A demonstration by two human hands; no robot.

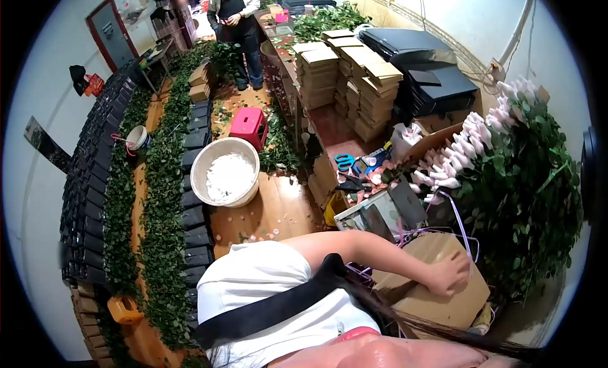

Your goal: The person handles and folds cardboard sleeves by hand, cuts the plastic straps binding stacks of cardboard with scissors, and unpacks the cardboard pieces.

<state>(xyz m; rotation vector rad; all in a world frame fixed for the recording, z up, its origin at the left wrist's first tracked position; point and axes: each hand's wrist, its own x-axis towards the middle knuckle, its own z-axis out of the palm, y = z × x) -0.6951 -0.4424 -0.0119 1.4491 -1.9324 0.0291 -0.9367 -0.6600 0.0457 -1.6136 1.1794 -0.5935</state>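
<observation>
My left hand [449, 273] is on a brown piece of cardboard [437, 311] at the lower right, its fingers bent against it. The bare forearm reaches across from a white sleeve. No right hand shows. Beside the cardboard, purple straps [459, 219] loop upward, and many pale pink wrapped flower heads [459, 153] with dense green leaves [522, 191] stand upright. Above the forearm, a grey metal-like box [380, 210] sits below blue scissors [345, 162] and scattered pink petals.
Beyond lie stacked cardboard pieces [316, 77] and black packages [437, 86]. A white tub [196, 172] and pink stool [250, 126] stand on the wooden floor. Leafy rows [161, 222] and black bundles [82, 210] line the left. A person in an apron [234, 23] stands at the back.
</observation>
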